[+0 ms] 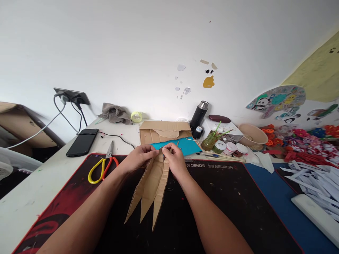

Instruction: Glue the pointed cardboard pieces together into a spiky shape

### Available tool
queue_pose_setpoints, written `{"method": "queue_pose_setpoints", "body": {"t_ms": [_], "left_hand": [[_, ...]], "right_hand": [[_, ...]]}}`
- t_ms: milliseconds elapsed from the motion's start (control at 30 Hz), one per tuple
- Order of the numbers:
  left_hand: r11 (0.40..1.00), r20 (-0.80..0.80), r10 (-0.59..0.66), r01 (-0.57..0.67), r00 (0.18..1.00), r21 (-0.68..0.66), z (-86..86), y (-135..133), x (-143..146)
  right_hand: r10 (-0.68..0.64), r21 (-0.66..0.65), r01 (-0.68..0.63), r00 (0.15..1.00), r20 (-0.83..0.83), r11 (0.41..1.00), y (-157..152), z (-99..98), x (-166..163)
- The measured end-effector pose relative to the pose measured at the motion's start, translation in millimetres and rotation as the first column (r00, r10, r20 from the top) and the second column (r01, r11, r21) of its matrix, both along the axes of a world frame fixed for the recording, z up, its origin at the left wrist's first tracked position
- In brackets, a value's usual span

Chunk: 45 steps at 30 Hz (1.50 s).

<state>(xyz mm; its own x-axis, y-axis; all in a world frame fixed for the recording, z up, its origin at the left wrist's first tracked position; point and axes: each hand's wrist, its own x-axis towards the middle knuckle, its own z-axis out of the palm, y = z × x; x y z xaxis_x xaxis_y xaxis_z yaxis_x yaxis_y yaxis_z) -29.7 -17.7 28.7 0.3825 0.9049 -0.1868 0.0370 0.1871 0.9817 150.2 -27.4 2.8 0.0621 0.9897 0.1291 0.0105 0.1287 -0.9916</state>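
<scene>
Both hands, left hand [139, 157] and right hand [173, 159], pinch the top ends of three pointed cardboard strips [150, 190] fanned over the black desk mat [225, 197] on the tabletop [37, 183]. Yellow-and-red scissors [102, 165] lie on the mat's left part, near the left hand. A blue sheet [185, 145] and folded cardboard [164, 131] lie just beyond the mat's far edge, with a phone [82, 141] off its far-left corner.

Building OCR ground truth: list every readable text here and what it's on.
"SOMIC": upside down, far edge of the black desk mat.
"NEUMEN": upside down, beside it on the same mat.
Small characters after each: too blurred to read.
Labels on the paint jars: too small to read.
No print on the cardboard strips pinched by the left hand and right hand.
</scene>
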Motion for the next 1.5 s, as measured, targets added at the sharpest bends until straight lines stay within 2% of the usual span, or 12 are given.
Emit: {"method": "queue_pose_setpoints", "body": {"t_ms": [367,600,767,1000,1200,1500], "left_hand": [[0.999,0.016,-0.018,0.017,1.0,0.032,-8.3,2.8,-7.3],[1.0,-0.042,0.006,-0.005,0.999,0.021,-3.5,1.4,-3.1],[0.999,-0.102,-0.005,0.01,0.995,0.049,1.4,-0.8,-4.5],[0.975,-0.042,0.146,-0.137,0.988,0.177,0.6,2.4,-5.1],[0.977,-0.057,0.083,-0.07,0.995,0.2,0.7,1.0,-2.8],[0.952,-0.136,0.067,-0.023,0.988,0.305,-0.1,0.1,-1.1]], "right_hand": [[0.036,-0.043,-0.038,0.998,-0.042,0.998,1.5,1.7,1.7],[-0.019,0.005,0.019,1.0,0.017,1.0,0.3,0.7,-0.5],[-0.024,-0.029,0.023,0.999,-0.037,0.999,-0.1,1.0,-0.1],[-0.042,-0.033,0.04,0.997,-0.07,0.999,-1.0,4.1,0.1],[-0.026,-0.023,0.025,1.0,-0.005,0.999,-2.3,5.2,-1.5],[-0.025,-0.01,0.025,0.999,0.03,1.0,-0.8,2.1,-1.3]]}}
